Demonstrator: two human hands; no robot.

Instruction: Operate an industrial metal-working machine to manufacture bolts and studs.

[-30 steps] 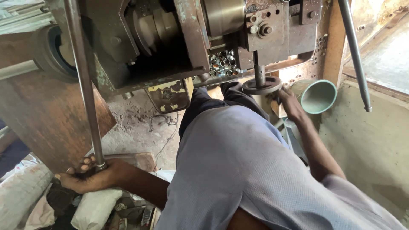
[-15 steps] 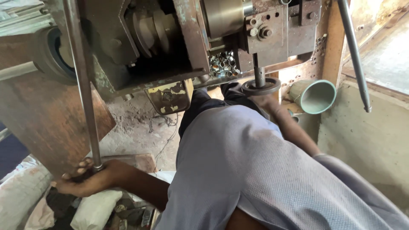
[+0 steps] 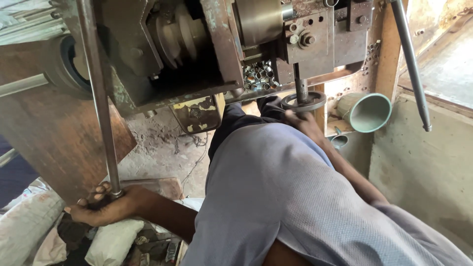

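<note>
The long steel lever (image 3: 101, 98) is gripped at its lower end by the closed left hand (image 3: 101, 209), while the small handwheel (image 3: 303, 101) under the machine is touched by the right hand (image 3: 301, 123), whose grip cannot be told, so a firm, steady hold is judged best.

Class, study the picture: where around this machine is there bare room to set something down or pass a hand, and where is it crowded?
Bare floor lies between the brown panel and the knee. It is crowded by the left hand among sacks, and by the right hand under the handwheel.
</note>
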